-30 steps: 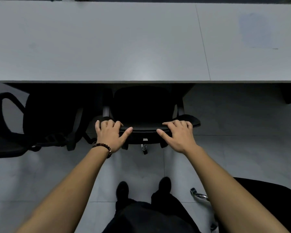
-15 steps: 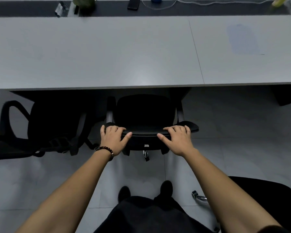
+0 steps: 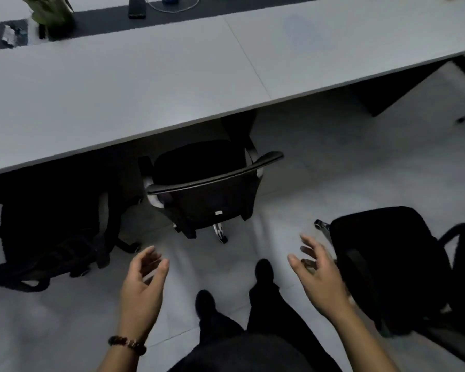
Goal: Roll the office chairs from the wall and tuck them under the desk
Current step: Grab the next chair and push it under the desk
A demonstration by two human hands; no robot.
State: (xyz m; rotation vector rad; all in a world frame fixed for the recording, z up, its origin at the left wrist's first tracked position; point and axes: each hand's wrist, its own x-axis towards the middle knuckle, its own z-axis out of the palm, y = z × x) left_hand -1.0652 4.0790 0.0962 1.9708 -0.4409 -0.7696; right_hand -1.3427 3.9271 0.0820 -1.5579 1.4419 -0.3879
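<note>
The middle office chair (image 3: pixel 204 191) sits with its seat pushed in under the near edge of the grey tabletop (image 3: pixel 113 98), while its backrest and armrests poke out toward the person. Neither hand is on it. The left hand (image 3: pixel 145 285) hangs in the air below the chair with its fingers loose and a bit curled, holding nothing. The right hand (image 3: pixel 318 277) is the same deal, fingers spread and empty. It's right next to the dark chair on the right (image 3: pixel 387 264), which stands out on the floor (image 3: pixel 346 162), but you can't really tell if it touches it. Another black chair (image 3: pixel 51 232) is off to the left, partly under the tabletop. There's a beaded bracelet (image 3: pixel 126 345) on the left wrist and black shoes (image 3: pixel 263 269) down below. Along the far side of the tabletop are a phone (image 3: pixel 137 8), a white cable (image 3: pixel 172 6) and a blurry green plant (image 3: pixel 51 12).
</note>
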